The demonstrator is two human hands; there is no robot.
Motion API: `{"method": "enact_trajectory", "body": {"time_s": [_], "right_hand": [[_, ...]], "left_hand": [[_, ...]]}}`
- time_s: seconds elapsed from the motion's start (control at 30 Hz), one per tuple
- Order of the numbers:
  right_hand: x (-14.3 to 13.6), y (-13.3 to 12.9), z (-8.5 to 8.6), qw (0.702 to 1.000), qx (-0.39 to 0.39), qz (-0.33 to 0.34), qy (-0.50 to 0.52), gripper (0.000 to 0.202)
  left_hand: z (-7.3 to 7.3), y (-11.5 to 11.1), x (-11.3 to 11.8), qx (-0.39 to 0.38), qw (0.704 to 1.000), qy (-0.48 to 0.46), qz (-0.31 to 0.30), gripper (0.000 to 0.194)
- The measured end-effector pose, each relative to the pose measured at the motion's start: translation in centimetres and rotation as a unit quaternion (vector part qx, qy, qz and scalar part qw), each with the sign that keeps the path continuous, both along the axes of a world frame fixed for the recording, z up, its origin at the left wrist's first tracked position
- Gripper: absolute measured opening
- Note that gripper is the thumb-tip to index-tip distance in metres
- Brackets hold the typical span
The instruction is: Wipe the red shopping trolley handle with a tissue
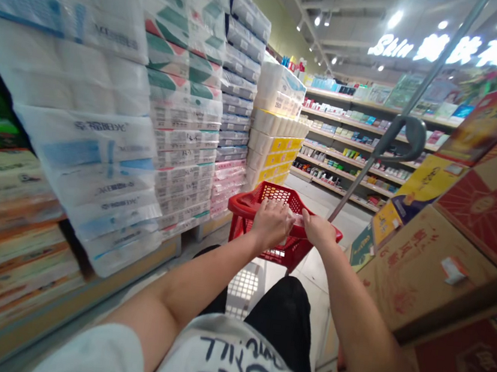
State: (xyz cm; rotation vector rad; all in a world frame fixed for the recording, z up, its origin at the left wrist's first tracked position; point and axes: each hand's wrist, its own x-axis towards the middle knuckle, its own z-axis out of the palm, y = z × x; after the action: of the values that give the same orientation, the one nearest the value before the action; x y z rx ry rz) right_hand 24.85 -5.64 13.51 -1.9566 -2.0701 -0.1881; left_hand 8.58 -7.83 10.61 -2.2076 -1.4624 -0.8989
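In front of me stands a red plastic shopping cart (pixel 246 202) with perforated sides. My left hand (pixel 272 222) is closed over the middle of its near handle bar, back of the hand upward. Just right of it, my right hand (pixel 318 228) grips the same bar, with the thumb along the top. A short pale pinkish part of the handle (pixel 299 219) shows between the two hands. Little of the basket's inside can be seen past my hands, and I cannot make out anything in it.
Tall stacks of wrapped toilet paper (pixel 114 133) and tissue packs (pixel 188 124) line the left side. Cardboard cartons (pixel 420 261) are piled close on the right, beside a slanting metal pole (pixel 369 164). Stocked shelves (pixel 351 123) stand ahead across the tiled floor.
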Motion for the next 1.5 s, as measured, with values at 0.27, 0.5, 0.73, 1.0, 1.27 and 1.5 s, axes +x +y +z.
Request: {"method": "enact_trajectory", "body": {"time_s": [0.27,0.5,0.73,1.0,1.27,1.5], "right_hand": [[-0.1,-1.7,-4.6,0.968,0.237,0.016,-0.074,0.046],[-0.5,-1.1,-6.0,0.942,0.329,0.035,-0.063,0.035],[-0.3,-1.2,-5.7,0.947,0.314,0.033,-0.067,0.034],[0.7,-1.0,-5.5,0.946,0.310,0.046,-0.086,0.036],[0.5,-1.1,-5.7,0.946,0.316,0.028,-0.073,0.034],[0.5,-1.3,-5.6,0.943,0.321,0.028,-0.082,0.033]], "left_hand": [[1.1,1.7,-5.0,-0.112,0.989,0.060,0.071,0.040],[0.9,1.8,-6.5,-0.030,0.998,0.006,0.054,0.038],[0.2,-0.5,-2.8,-0.022,0.999,0.005,0.025,0.056],[1.6,2.4,-6.5,-0.144,0.983,0.069,0.095,0.067],[-0.8,2.3,-9.0,-0.036,0.994,0.097,0.033,0.065],[0.6,2.4,-8.0,-0.113,0.990,0.068,0.048,0.075]]}}
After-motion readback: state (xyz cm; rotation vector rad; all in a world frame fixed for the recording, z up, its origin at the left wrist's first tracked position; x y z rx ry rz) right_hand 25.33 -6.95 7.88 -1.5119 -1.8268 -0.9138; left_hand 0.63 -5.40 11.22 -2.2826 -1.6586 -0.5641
